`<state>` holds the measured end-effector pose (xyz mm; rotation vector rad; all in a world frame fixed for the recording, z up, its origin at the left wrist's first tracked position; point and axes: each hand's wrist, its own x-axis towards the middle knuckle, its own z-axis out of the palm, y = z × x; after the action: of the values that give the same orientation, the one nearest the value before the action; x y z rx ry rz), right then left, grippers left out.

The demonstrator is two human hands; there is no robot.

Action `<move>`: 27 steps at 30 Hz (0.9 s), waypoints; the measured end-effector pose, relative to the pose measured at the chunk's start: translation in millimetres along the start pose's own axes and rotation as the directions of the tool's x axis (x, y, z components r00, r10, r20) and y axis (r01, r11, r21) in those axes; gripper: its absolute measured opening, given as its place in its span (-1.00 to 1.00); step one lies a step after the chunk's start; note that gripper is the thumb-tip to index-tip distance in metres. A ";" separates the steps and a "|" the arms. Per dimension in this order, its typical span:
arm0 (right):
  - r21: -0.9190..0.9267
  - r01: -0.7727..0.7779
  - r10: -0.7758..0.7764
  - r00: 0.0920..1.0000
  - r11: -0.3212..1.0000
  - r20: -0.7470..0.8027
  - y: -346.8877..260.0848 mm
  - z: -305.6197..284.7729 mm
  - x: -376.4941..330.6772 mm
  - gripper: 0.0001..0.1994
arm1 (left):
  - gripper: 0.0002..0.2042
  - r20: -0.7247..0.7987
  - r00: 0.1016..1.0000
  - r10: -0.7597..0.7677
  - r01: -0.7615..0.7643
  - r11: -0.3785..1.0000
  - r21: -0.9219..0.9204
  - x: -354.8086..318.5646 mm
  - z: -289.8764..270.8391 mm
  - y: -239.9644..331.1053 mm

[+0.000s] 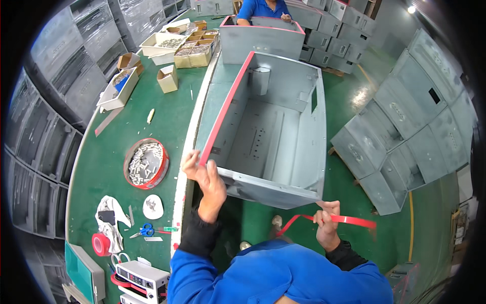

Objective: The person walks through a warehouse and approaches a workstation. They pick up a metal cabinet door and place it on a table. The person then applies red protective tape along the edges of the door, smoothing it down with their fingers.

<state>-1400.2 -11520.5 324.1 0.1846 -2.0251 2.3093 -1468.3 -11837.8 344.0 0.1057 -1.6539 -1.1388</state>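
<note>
An open grey metal cabinet shell (283,126) lies in front of me, its hollow side up. A red adhesive strip (229,106) runs along its left rim to the near left corner. At that corner my left hand (208,185) has its fingers closed around the strip's end and the rim. My right hand (328,225), just off the near right corner, pinches a loose red strip (352,220). One end of this strip sticks out to the right; the other curls down to the left toward my body. The near and right rims show bare grey metal.
On the green table at left stand a red-rimmed round tin (163,169) of small pale parts, blue scissors (147,230), a red tape roll (100,244) and a white device (142,276). A co-worker (263,9) stands behind another cabinet (260,45). Stacked cabinets (400,131) rise at right.
</note>
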 end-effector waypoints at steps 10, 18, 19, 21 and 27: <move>0.436 0.054 -0.296 0.808 0.898 0.509 -127.1 48.7 56.0 -0.77 | -0.57 0.028 0.970 0.242 -0.238 0.966 -0.104 63.9 2.2 54.3; 0.758 0.232 -0.698 0.610 0.609 0.375 -247.4 77.3 286.1 -0.81 | -0.47 0.862 0.500 0.079 -0.069 0.996 -0.051 78.2 129.6 165.9; 0.754 0.172 -0.709 0.518 0.634 0.478 -256.2 72.7 311.9 -0.76 | -0.49 0.809 0.581 0.093 -0.193 0.981 0.026 85.8 135.6 159.8; 0.763 0.151 -0.691 0.560 0.628 0.458 -255.8 72.3 353.2 -0.77 | -0.52 0.691 0.697 0.190 -0.404 0.901 0.160 102.1 150.9 144.6; 0.581 0.019 -0.458 0.635 0.814 0.622 -165.0 73.2 428.3 -0.88 | -0.54 0.905 0.396 -0.154 -0.727 0.550 0.411 86.7 169.6 75.0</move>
<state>-1800.1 -11584.2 552.3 1.5832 -1.2822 2.7762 -1604.6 -11742.5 463.6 -0.3582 -2.9071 0.1207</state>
